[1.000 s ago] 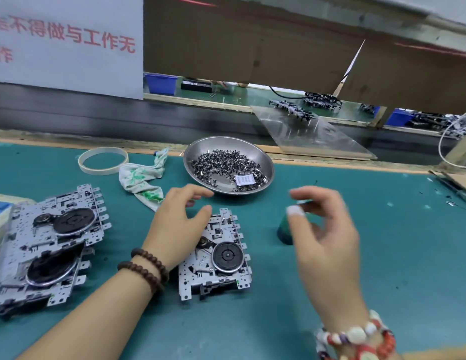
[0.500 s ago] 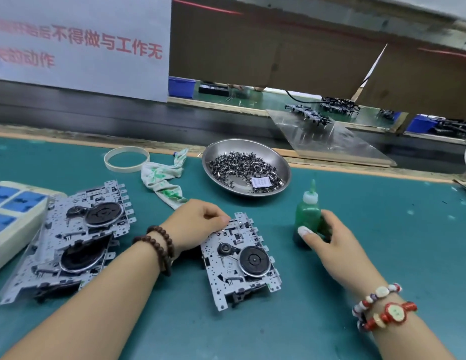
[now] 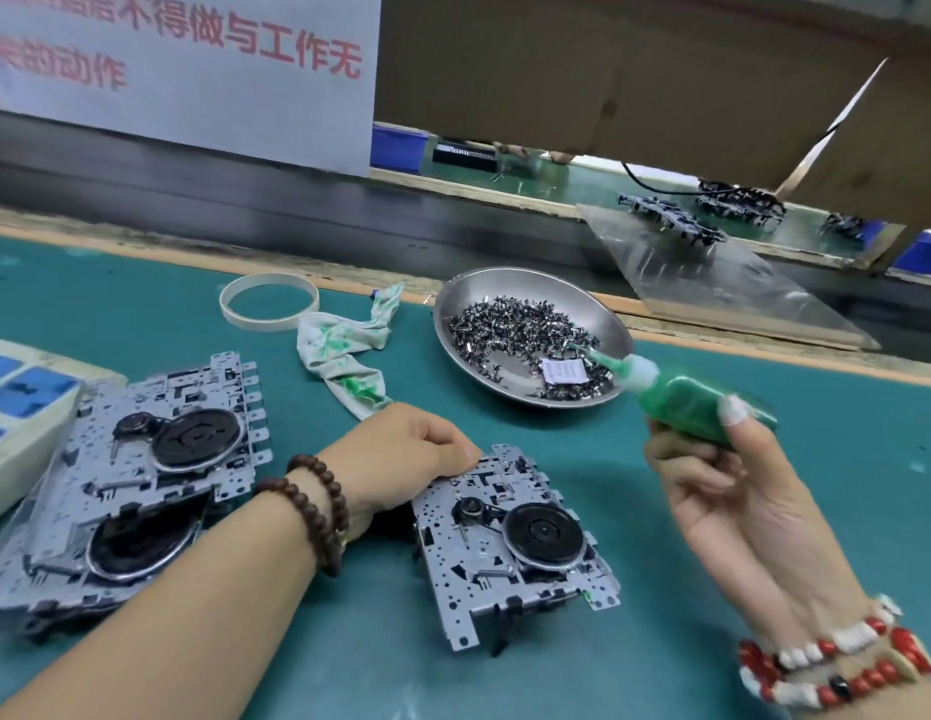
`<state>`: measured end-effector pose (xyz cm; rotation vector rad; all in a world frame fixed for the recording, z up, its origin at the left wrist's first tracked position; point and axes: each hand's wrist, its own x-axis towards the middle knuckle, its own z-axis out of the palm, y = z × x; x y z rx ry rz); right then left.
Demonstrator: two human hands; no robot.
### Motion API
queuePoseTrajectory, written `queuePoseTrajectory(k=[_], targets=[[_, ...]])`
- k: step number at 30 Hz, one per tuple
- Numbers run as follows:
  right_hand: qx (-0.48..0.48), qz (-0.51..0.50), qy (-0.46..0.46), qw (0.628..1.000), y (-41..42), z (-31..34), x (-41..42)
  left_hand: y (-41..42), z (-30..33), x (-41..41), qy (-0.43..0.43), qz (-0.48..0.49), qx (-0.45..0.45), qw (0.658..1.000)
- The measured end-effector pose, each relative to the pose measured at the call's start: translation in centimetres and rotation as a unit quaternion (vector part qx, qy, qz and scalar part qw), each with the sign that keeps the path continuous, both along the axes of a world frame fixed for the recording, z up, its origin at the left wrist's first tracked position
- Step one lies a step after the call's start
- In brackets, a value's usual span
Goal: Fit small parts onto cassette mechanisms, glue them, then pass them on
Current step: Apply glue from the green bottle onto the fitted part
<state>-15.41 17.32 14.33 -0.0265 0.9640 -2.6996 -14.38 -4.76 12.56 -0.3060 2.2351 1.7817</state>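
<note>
While the right hand (image 3: 733, 491) grasps the green glue bottle (image 3: 697, 407) at centre right of the frame, nozzle tilted toward the upper left over the rim of the steel dish (image 3: 526, 397) of small parts (image 3: 515, 335), the left hand (image 3: 401, 459) rests with curled fingers on the upper left corner of the cassette mechanism (image 3: 510, 543) at lower centre, apparently steadying it; whether it pinches anything there I cannot tell. Glue could drip early, since the tilted tip hangs above the dish and a squeeze on the way would foul loose parts; a bead could also land on the black flywheel or the belt beside it rather than on the fitted part; if the left hand lets the plate slide on the green mat (image 3: 764, 589), the nozzle could miss its spot. Two more mechanisms (image 3: 141, 491) lie stacked at lower left. A white sign (image 3: 193, 70) at upper left carries red Chinese characters, cut off, reading partly 不得做与工作无; the slip in the dish is illegible.
</note>
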Motion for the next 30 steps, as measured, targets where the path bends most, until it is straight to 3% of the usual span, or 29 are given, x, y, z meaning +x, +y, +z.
queuePoseTrajectory(k=[3, 6, 10, 17, 30], targets=[[0.032, 0.012, 0.003, 0.999, -0.4, -0.1, 0.3, 0.0, 0.1, 0.0, -0.008, 0.006, 0.009, 1.0], [0.13, -0.023, 0.036, 0.991, -0.7, -0.1, 0.5, 0.0, 0.3, 0.1, -0.027, 0.004, 0.023, 0.999], [0.302, -0.101, 0.13, 0.939, -0.9, -0.5, 0.8, 0.0, 0.5, 0.2, -0.036, -0.005, 0.019, 0.999], [0.383, -0.137, 0.188, 0.894, -1.1, -0.7, 1.1, -0.1, 0.5, 0.2, -0.039, -0.007, 0.012, 0.999], [0.427, -0.129, 0.197, 0.873, -0.9, -1.2, 0.9, 0.1, 0.6, 0.3, -0.031, -0.004, 0.001, 1.0]])
